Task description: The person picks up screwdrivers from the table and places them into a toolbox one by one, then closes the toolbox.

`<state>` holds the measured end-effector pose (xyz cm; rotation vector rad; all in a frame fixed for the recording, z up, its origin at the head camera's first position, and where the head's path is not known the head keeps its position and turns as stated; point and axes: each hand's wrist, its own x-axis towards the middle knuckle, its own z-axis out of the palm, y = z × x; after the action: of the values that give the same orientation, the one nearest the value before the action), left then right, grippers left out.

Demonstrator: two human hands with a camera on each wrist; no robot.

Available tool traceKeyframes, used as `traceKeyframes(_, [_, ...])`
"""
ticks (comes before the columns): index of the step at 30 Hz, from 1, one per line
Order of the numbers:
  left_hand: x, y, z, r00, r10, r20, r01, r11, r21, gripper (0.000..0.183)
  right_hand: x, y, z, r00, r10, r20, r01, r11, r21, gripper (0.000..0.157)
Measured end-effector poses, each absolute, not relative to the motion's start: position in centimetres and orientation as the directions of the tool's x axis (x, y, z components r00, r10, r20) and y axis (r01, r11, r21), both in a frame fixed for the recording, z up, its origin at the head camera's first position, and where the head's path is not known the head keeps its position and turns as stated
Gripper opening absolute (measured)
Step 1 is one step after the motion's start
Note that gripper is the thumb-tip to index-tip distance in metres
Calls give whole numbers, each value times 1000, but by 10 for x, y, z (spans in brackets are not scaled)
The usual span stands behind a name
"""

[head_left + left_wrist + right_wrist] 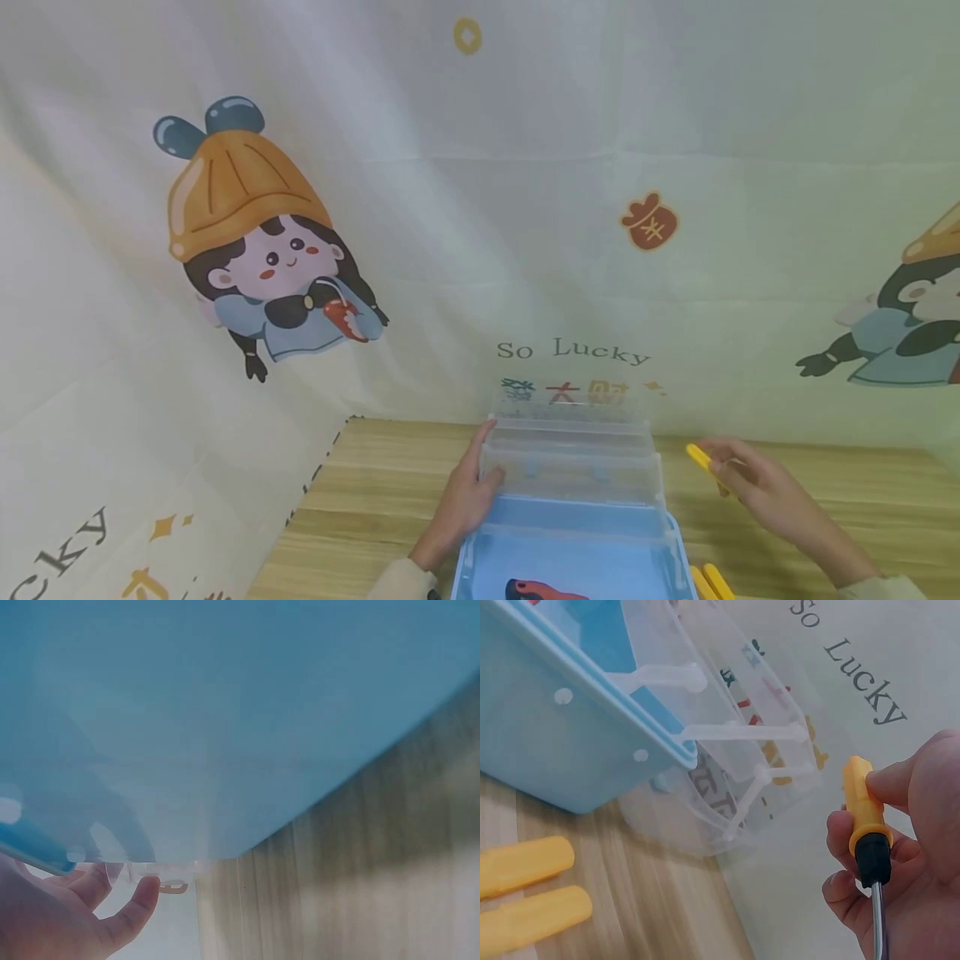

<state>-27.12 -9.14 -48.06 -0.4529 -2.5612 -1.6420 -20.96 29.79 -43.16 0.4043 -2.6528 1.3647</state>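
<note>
A light blue toolbox (577,546) stands on the table with its clear plastic lid and trays (570,479) folded up and back. My left hand (465,496) grips the left edge of this clear part, thumb in front and fingers behind; in the left wrist view the blue box wall hides much of the grip. Off the toolbox's right side, my right hand (765,492) holds a screwdriver (868,817) by its yellow handle, its metal shaft pointing down in the right wrist view. A red and black tool (543,590) lies inside the box, partly cut off by the frame.
Two yellow handles (529,862) lie side by side on the wooden table (375,492), close to the toolbox's right wall. A pale printed cloth (450,250) hangs behind the table and along its left side.
</note>
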Motion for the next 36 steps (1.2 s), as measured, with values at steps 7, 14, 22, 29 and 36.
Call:
traceKeyframes(7, [-272, -92, -480, -954, 206, 216, 283, 391, 876, 65, -213, 292, -425, -955, -187, 231, -297, 557, -776, 37])
traceKeyframes(14, [-272, -93, -479, -955, 208, 212, 278, 379, 882, 64, -218, 287, -420, -942, -219, 254, -334, 550, -765, 35])
traceKeyframes(22, [-271, -93, -479, -956, 204, 210, 275, 382, 882, 64, -221, 284, -415, -932, -255, 259, -359, 530, -769, 33])
traceKeyframes(29, [-272, -92, -481, -957, 198, 214, 277, 391, 878, 65, -224, 282, -412, -929, -274, 247, -359, 515, -778, 35])
traceKeyframes(36, [-272, -92, -481, -958, 199, 207, 271, 384, 883, 65, -229, 277, -406, -894, -318, 317, -440, 481, -758, 31])
